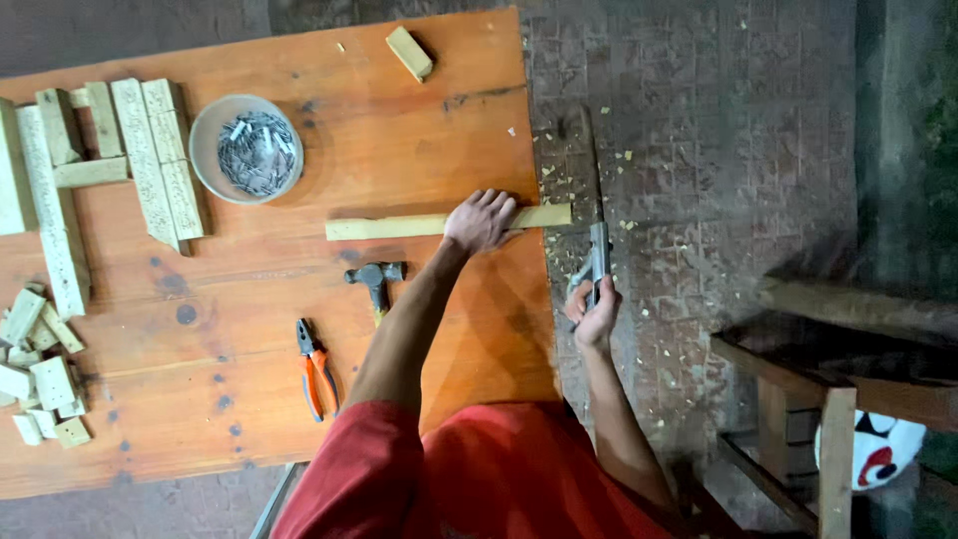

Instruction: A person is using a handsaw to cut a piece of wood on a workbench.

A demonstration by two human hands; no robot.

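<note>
My left hand (480, 220) presses flat on a long pale wooden strip (389, 227) that lies across the orange-brown table (299, 419), its end sticking out past the table's right edge. My right hand (593, 317) grips the handle of a handsaw (597, 215), whose blade runs up across the overhanging end of the strip, just beyond the table edge.
A hammer (375, 279) and orange-handled pliers (315, 367) lie near my left arm. A bowl of nails (246, 148) sits further back. Wooden strips (110, 160) and small offcuts (40, 364) lie at the left, a block (409, 52) at the back. Wood chips litter the tiled floor (699, 150); a wooden stool (828, 379) stands right.
</note>
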